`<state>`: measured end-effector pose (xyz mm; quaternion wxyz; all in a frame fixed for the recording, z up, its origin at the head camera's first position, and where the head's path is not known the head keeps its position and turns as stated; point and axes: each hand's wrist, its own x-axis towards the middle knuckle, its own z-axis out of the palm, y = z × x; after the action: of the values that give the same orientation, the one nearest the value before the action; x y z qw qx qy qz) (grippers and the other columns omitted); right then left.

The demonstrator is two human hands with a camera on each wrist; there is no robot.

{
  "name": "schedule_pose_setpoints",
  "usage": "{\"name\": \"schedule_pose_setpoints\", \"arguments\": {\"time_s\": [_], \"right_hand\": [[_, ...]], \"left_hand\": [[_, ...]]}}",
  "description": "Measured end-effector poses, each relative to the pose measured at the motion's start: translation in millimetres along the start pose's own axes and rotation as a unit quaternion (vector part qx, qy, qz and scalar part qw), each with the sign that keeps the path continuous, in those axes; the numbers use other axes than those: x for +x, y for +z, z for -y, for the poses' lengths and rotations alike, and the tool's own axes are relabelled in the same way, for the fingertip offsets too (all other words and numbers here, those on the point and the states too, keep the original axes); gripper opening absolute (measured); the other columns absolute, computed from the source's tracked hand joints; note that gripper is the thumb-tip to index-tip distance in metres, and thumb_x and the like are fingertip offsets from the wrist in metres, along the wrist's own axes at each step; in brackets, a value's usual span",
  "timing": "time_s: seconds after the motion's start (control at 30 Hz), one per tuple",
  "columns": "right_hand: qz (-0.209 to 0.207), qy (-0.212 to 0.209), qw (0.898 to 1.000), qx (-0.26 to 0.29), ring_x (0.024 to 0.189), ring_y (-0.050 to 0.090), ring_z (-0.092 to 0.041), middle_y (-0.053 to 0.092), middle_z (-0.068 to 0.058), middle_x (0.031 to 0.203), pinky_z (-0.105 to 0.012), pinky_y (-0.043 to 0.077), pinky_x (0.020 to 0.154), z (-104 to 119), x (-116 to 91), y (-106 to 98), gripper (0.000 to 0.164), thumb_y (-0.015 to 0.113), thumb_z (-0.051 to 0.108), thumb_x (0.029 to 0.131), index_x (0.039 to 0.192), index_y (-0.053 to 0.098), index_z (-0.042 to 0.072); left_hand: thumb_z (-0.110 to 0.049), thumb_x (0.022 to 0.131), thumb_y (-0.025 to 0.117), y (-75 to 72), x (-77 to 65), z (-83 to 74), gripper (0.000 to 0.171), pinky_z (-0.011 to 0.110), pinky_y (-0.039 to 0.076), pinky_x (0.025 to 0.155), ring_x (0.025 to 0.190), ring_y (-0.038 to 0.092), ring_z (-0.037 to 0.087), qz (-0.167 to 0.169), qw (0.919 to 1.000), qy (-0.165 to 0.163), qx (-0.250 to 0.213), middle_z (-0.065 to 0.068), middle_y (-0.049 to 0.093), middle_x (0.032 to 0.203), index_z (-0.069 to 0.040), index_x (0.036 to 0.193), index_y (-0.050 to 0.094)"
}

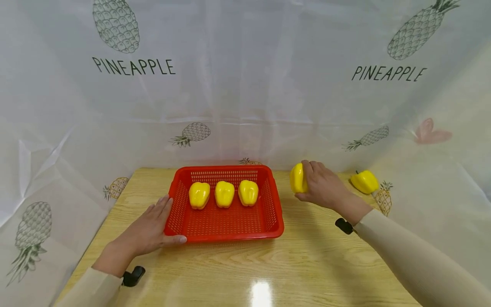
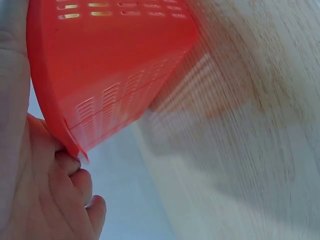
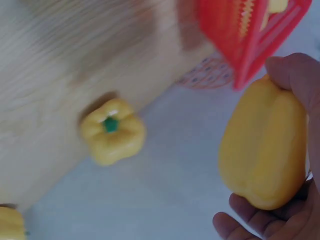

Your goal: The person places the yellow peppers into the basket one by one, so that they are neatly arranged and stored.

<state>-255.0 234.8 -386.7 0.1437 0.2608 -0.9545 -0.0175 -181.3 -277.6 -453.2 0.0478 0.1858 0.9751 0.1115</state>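
Observation:
A red plastic basket (image 1: 224,238) with slotted walls stands on the wooden table, holding three yellow bell peppers (image 1: 224,194) in a row. My left hand (image 1: 147,228) holds its near left corner, thumb on the front rim and fingers along the left side. In the left wrist view, the fingertips bend at the basket's rim (image 2: 47,95). Right of the basket, my right hand (image 1: 326,185) grips another yellow bell pepper (image 3: 262,145) between thumb and fingers, raised above the table. The palm side hides part of this pepper.
One yellow bell pepper (image 1: 364,182) lies at the table's far right edge. The right wrist view shows a pepper with a green stem (image 3: 112,137) and part of another pepper (image 3: 10,223). A pineapple-printed sheet (image 1: 245,94) hangs behind the wooden table (image 1: 215,273).

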Motion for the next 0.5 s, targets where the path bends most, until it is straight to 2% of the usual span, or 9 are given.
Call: {"name": "schedule_pose_setpoints", "arguments": {"time_s": [0.13,0.33,0.5], "right_hand": [[0.009,-0.011,1.0,-0.01,0.101,0.062,-0.036,0.061,-0.023,0.117,-0.046,0.063,0.088,24.0,20.5,-6.3,0.097,0.09,0.05,0.079,0.141,0.042,-0.008],[0.013,-0.05,0.998,-0.023,0.106,0.064,-0.036,0.063,-0.023,0.121,-0.044,0.062,0.091,63.5,52.1,-12.7,0.094,0.086,0.051,0.083,0.141,0.045,-0.01],[0.05,-0.076,0.995,-0.041,0.115,0.064,-0.035,0.063,-0.022,0.131,-0.043,0.059,0.1,102.2,80.9,-14.6,0.099,0.081,0.059,0.086,0.147,0.042,-0.009]], "left_hand": [[-0.092,0.082,0.055,-2.4,-0.6,-0.8,0.136,0.066,0.022,0.127,0.157,0.024,0.051,0.003,0.9999,0.001,0.01,0.032,0.019,0.171,0.014,0.162,0.021],[-0.085,0.084,0.062,-3.3,-0.4,-1.5,0.131,0.066,0.022,0.127,0.157,0.024,0.051,0.003,0.9999,0.002,0.013,0.032,0.019,0.171,0.013,0.161,0.022],[-0.08,0.084,0.067,-2.8,-1.0,-2.2,0.129,0.065,0.022,0.128,0.157,0.024,0.05,0.004,0.9999,-0.004,0.008,0.032,0.019,0.171,0.013,0.162,0.022]]}}
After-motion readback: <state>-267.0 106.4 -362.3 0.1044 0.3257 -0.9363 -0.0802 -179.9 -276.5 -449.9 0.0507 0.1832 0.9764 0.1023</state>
